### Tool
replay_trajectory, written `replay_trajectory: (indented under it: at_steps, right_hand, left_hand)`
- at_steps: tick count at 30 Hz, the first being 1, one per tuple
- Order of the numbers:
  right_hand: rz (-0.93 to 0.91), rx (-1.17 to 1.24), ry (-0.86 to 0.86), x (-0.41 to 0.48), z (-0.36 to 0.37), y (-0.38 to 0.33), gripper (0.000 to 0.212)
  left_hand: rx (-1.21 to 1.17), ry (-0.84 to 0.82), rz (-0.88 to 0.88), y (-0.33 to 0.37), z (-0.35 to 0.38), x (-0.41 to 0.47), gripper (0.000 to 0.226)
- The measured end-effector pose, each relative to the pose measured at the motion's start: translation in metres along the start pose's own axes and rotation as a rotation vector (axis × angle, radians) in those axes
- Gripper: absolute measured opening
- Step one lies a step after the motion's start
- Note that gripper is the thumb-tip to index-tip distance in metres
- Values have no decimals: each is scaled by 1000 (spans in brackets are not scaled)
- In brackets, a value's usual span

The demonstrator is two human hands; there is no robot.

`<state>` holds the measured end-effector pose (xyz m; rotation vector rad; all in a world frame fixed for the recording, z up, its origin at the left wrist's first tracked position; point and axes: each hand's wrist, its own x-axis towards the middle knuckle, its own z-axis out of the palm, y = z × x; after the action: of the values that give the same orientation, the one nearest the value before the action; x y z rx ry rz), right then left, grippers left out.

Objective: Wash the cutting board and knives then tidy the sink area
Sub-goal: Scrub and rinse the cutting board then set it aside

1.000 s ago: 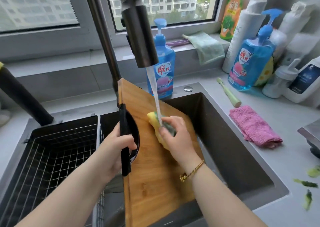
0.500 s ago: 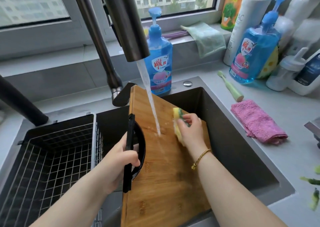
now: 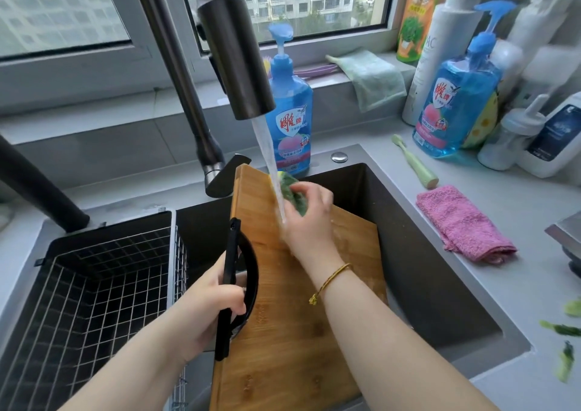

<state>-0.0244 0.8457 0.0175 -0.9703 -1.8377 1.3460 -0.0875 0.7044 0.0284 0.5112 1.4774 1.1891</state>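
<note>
Over the sink, the board leans tilted, its top end near the back rim under the tap. Left hand grips the black handle on the board's left edge, fingers curled round it. Right hand clutches a sponge pressed to the board's upper part, water running over both. A wire basket sits to the left, a pink cloth on the counter to the right

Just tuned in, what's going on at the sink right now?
A person is washing a wooden cutting board propped in the sink under water running from the faucet. The left hand grips the board's black handle. The right hand holds a sponge against the board's upper end, in the stream.
</note>
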Motion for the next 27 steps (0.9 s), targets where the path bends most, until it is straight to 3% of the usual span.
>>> replay_trajectory:
  at_steps: [3,8,13,15,19,27]
  right_hand:
    - [-152,-53,-45,-1,2,-1,23]
    - [175,-98,56,11,-27,25,24]
    - [83,-56,-33,-27,-30,17,11]
    - [87,-40,-94,-42,-34,18,13]
    - [120,-41,-198,-69,-46,23,18]
    - [293,-103,-200,-76,-54,33,6]
  left_hand:
    - [2,1,5,4,1,1,87]
    - [29,-12,38,9,6,7,73]
    - [52,5,56,25,27,19,52]
    - [33,47,33,33,31,28,36]
    - [-24,109,-29,46,34,40,23]
    - [-102,217,-92,27,38,57,29]
